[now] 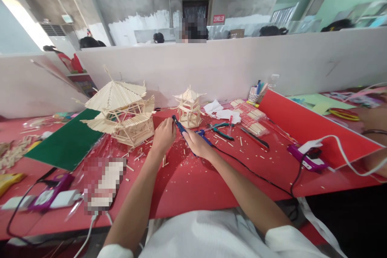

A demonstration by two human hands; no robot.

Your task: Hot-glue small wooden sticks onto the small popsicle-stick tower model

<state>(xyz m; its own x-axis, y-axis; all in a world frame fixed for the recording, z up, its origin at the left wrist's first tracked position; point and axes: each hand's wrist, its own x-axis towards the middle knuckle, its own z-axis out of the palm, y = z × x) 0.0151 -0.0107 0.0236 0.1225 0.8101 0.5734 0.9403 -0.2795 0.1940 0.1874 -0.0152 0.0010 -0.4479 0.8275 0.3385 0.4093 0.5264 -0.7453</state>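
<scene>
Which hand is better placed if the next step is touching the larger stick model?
Likely the left hand: it is nearer the larger stick model, while the right hand grips a dark blue tool. Whether the left holds anything is hidden.

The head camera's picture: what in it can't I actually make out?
All in the head view:
- Whether the left hand pinches anything: its own fingers hide that.
- The middle of the blue tool: covered by the right hand.
- The flat device: its surface is pixelated.
- The yellow object: cut off by the left edge.
- The red sign: lettering too small.
</scene>
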